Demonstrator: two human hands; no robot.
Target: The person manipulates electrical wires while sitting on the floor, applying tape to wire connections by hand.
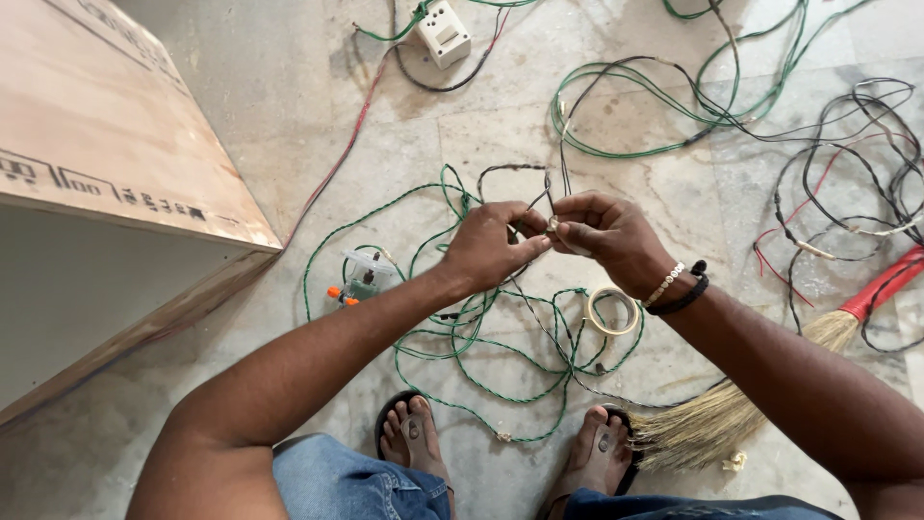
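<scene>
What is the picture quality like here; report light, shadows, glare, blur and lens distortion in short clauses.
Head view: soft, even daylight; faint shadows beside the white plastic switch box and under the plywood cabinet; mild sheen on the pale marble floor, no harsh glare; left hand, right hand and twisted green wire sharp; wide-angle lens bends the edges and stretches the forearms.

The joint of the twisted wires (549,223) is hidden between the fingertips of the left hand (491,246) and the right hand (602,236), so how the strands meet cannot be told. The plywood board (96,125) runs off the left and far edges. The broom (770,385) loses its red handle at the right edge. The loose wires (847,164) on the right are cut off there too. The small part (361,277) with orange tips is too small to identify.
</scene>
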